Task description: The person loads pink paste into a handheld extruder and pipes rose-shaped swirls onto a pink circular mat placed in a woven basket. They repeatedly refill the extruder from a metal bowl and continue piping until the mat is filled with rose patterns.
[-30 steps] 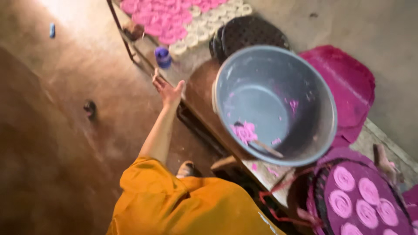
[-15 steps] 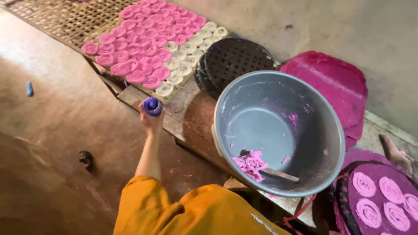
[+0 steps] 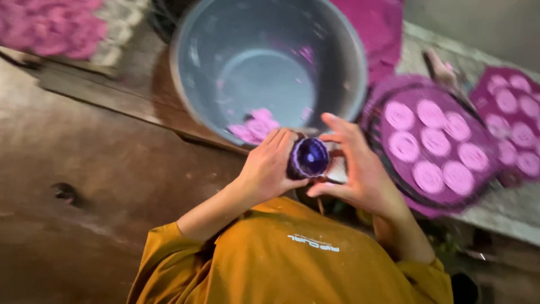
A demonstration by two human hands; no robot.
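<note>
Purple cup: a small round purple cup (image 3: pixel 309 158) is held between both hands, its mouth turned up toward the camera, just in front of the near rim of the basin.
Left hand: the left hand (image 3: pixel 274 166) is wrapped round the cup's left side; its fingers (image 3: pixel 279 139) are closed on the cup wall.
Right hand: the right hand (image 3: pixel 355 166) is set against the cup's right side; the thumb is seen under the cup and the fingers (image 3: pixel 337 123) are spread above it, only loosely curved. Whether a firm grip is made by this hand cannot be told.
Basin: a large grey basin (image 3: pixel 269 66) is seen beyond the hands; pink lumps (image 3: pixel 254 126) lie at its near inner edge.
Round tray: a dark round tray (image 3: pixel 430 147) with pink discs is placed right of the hands.
Second tray: a further tray of pink discs (image 3: pixel 513 111) is seen at the far right.
Surface: the basin is carried by a brown wooden surface (image 3: pixel 112 95).
Sleeves: orange sleeves (image 3: pixel 292 259) are worn.
Image: motion blur is noted throughout.
</note>
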